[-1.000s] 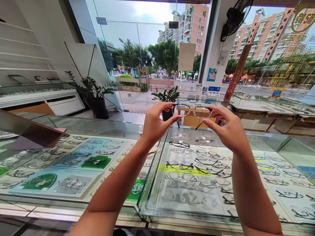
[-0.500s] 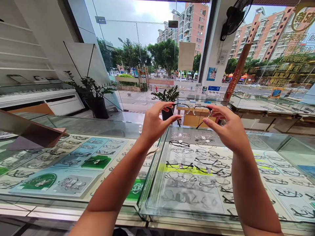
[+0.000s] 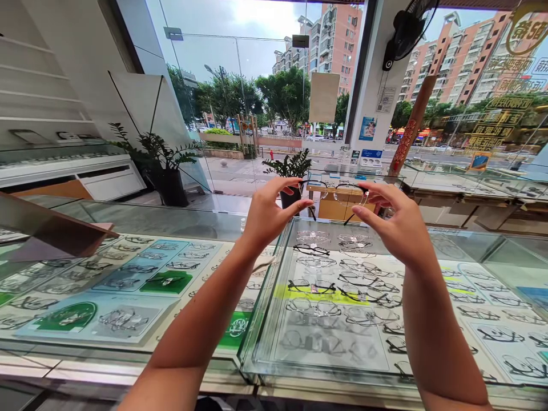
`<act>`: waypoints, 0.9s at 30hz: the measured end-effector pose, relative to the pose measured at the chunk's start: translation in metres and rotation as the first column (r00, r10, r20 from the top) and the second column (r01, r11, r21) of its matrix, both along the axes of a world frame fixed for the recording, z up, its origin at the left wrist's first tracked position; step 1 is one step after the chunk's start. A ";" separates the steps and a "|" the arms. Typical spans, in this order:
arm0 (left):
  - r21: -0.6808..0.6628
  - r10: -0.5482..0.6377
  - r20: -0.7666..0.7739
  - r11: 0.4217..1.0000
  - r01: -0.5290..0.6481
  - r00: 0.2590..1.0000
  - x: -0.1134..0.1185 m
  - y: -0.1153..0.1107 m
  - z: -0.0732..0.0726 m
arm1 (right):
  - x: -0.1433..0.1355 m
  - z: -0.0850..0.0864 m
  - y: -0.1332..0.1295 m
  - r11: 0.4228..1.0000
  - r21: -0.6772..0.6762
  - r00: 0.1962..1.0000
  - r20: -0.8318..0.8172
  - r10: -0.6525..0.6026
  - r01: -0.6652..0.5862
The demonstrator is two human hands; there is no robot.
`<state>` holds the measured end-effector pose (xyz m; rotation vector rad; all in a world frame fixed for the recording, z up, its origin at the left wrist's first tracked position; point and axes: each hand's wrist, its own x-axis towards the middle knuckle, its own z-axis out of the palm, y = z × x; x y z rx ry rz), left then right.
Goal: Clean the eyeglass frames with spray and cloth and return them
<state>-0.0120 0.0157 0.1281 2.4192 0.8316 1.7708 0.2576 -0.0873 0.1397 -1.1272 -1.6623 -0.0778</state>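
Observation:
A pair of eyeglasses (image 3: 331, 185) with dark upper rims and clear lenses is held up at arm's length, above the far part of the glass counter. My left hand (image 3: 274, 208) grips its left end near the hinge, fingers above and thumb lower. On the other end my right hand (image 3: 389, 214) has a matching hold, its fingers curled at the hinge. Both dark temple tips hang down below the lenses. Beneath my arms, rows of spectacle frames (image 3: 314, 286) lie inside the display case (image 3: 268, 319).
Another glass case (image 3: 128, 342) with spectacles on blue and green cards adjoins on the left. A brown slanted panel (image 3: 55, 222) stands at far left. Beyond are potted plants (image 3: 169, 185), a glass door (image 3: 240, 85), a wall fan (image 3: 406, 34) and further counters (image 3: 454, 191).
The eyeglasses have tilted slightly, and their temple tips sit a little differently below the lenses. Both hands keep their hold in almost the same place.

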 end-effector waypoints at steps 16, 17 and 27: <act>0.018 -0.007 0.002 1.000 0.007 1.000 0.000 0.003 -0.001 | -0.002 0.001 -0.002 1.000 -0.014 1.000 -0.004 -0.024 0.024; 0.021 -0.003 0.002 1.000 0.003 1.000 0.000 0.002 -0.001 | -0.002 0.001 -0.002 0.999 -0.019 1.000 -0.006 -0.027 0.027; 0.097 0.050 0.014 0.994 -0.051 0.999 0.004 -0.003 -0.003 | 0.000 -0.001 0.002 0.997 -0.067 0.999 0.005 -0.032 0.032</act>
